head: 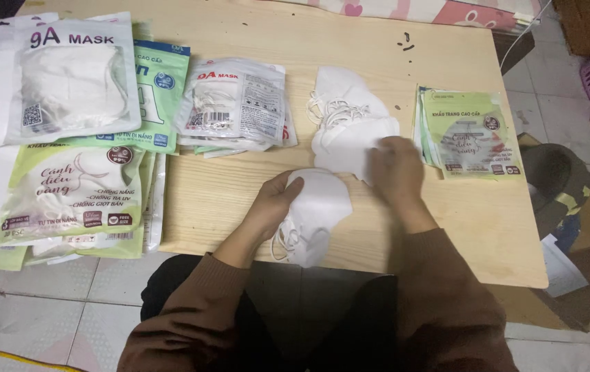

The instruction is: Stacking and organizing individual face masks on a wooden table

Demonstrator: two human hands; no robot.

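Masks: the left hand [274, 200] pinches a white mask [315, 213] at the tabletop's [474, 227] near edge; the right hand [395, 165] presses flat on the loose pile [350, 120]. Dangling ear loops may snag and drag neighbouring masks off.

On the bench [446, 227], green-and-white flat pouches [469, 134] lie right; clear white pouches [236, 103] at centre; larger white and green packages [67, 138] overlap at left.

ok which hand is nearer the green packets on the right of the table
Right. The right hand lies just left of the green packets, on the loose mask pile; the left hand is farther left, holding a white mask.
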